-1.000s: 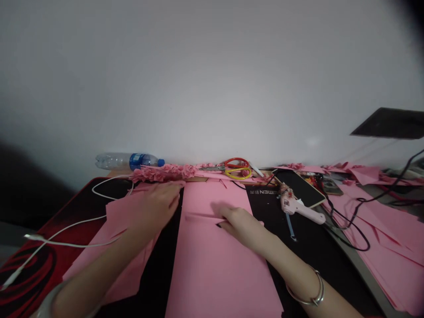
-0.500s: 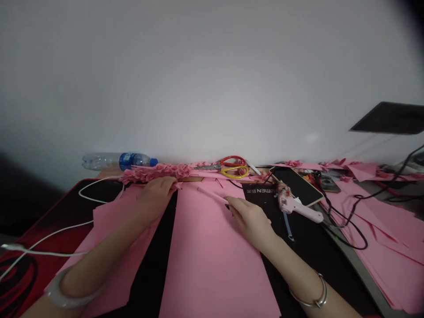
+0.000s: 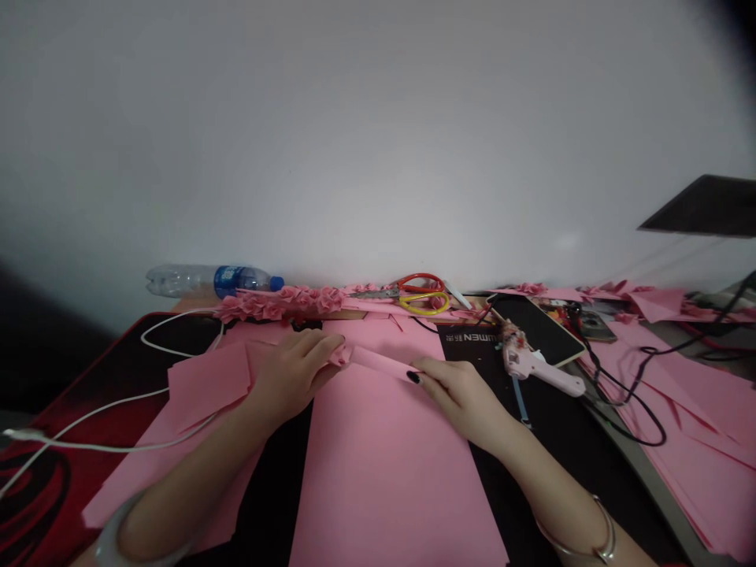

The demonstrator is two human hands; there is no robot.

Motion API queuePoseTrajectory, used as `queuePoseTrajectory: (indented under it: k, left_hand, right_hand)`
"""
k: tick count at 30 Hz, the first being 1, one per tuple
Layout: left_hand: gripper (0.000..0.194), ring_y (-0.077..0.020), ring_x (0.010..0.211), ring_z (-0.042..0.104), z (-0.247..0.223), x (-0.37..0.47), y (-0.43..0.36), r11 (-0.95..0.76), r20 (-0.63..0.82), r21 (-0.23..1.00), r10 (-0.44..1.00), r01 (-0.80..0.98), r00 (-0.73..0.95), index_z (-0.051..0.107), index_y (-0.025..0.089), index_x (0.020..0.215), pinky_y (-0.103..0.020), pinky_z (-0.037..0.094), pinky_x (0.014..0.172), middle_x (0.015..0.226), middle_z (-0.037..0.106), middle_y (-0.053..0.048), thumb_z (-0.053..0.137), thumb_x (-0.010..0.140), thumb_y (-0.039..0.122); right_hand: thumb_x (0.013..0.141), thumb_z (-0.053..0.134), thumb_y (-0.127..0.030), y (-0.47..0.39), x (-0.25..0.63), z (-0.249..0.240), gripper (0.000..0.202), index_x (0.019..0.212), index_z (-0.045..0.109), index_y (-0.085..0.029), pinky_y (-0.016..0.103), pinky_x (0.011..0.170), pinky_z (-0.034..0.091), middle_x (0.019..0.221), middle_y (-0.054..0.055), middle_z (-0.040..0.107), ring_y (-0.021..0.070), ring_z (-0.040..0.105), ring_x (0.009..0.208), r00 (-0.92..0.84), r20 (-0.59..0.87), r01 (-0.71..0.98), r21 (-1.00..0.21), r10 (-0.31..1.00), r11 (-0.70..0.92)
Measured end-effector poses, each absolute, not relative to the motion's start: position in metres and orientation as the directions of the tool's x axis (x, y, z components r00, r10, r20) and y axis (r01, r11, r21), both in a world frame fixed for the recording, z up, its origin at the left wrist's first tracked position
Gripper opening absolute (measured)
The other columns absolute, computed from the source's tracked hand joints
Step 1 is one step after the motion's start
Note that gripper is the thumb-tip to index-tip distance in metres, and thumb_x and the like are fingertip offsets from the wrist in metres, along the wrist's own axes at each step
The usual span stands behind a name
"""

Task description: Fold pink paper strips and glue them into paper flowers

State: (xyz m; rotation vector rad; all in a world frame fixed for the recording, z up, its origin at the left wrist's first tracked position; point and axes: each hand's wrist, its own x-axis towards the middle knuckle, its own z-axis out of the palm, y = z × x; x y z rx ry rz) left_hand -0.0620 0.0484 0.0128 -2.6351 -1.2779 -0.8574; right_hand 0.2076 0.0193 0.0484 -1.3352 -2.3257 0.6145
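Observation:
My left hand [image 3: 292, 370] is closed, its fingertips pinching a small pink paper flower [image 3: 341, 355], partly hidden by the fingers. A slim pink paper stem [image 3: 383, 365] runs from beside that flower to my right hand [image 3: 469, 398], which is closed round its other end. Whether stem and flower touch is hard to make out. Both hands are above a large pink paper sheet [image 3: 390, 480] spread on the black mat [image 3: 275, 480]. More pink paper pieces [image 3: 209, 386] lie under and beside my left forearm.
Along the wall lie a plastic bottle [image 3: 248, 280], a row of pink paper roses [image 3: 283, 301] and red-and-yellow-handled scissors [image 3: 424, 303]. On the right are a glue gun [image 3: 543, 370], a dark phone-like slab [image 3: 537, 327], black cables [image 3: 655, 421] and stacked pink paper [image 3: 702, 465]. White cables [image 3: 112, 447] cross the left.
My left hand has come back from the row of roses, towards me and to the right, bringing the paper flower to the stem's end. My right hand keeps hold of the stem.

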Motion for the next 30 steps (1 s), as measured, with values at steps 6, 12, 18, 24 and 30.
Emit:
queuePoseTrajectory:
  k: [6,12,18,24,30]
  left_hand:
    - [0.030,-0.0218,0.085,0.058,0.013,-0.062,0.048,-0.682,0.483,0.057,0.658,0.729,0.578,0.058,0.017,0.112,-0.034,0.044,0.074,0.097,0.065,-0.009,0.039,0.098,0.036]
    - [0.029,-0.0218,0.089,0.059,0.009,-0.061,0.049,-0.700,0.445,0.025,0.648,0.714,0.619,0.060,0.019,0.112,-0.034,0.043,0.079,0.100,0.066,-0.008,0.041,0.098,0.037]
    - [0.028,-0.0222,0.087,0.059,0.011,-0.061,0.051,-0.613,0.389,-0.012,0.725,0.790,0.569,0.057,0.021,0.120,-0.036,0.040,0.078,0.100,0.067,-0.007,0.043,0.098,0.031]
    - [0.034,-0.0298,0.094,0.057,0.004,-0.069,0.053,-0.310,0.387,-0.102,0.863,0.945,0.324,0.056,0.022,0.126,-0.045,0.039,0.083,0.100,0.066,-0.010,0.047,0.094,0.028]
    - [0.048,-0.0376,0.126,0.039,0.003,-0.069,0.051,-0.419,0.424,0.021,0.826,0.908,0.371,0.050,0.016,0.132,-0.058,0.029,0.104,0.126,0.056,-0.015,0.051,0.086,0.028]
  right_hand:
    - [0.096,0.040,-0.025,0.020,0.209,0.046,0.024,0.078,0.056,-0.022,0.022,0.055,0.035,0.063,-0.003,0.055,0.0118,0.048,0.055,-0.484,0.043,0.737,-0.518,0.874,0.434]
    - [0.096,0.040,-0.024,0.021,0.210,0.046,0.024,0.081,0.059,-0.022,0.022,0.055,0.035,0.064,-0.003,0.056,0.0117,0.050,0.056,-0.492,0.004,0.755,-0.497,0.871,0.429]
    - [0.095,0.041,-0.024,0.024,0.211,0.045,0.023,0.082,0.061,-0.023,0.023,0.053,0.032,0.065,-0.002,0.060,0.0122,0.053,0.056,-0.462,0.003,0.796,-0.441,0.887,0.416]
    - [0.094,0.044,-0.022,0.026,0.210,0.038,0.022,0.086,0.064,-0.021,0.023,0.054,0.034,0.073,0.001,0.065,0.0141,0.058,0.061,-0.384,0.088,0.863,-0.319,0.919,0.392]
    - [0.096,0.043,-0.019,0.026,0.207,0.024,0.028,0.113,0.065,-0.019,0.027,0.069,0.042,0.087,0.007,0.066,0.0179,0.061,0.078,-0.514,0.275,0.790,-0.218,0.813,0.573]
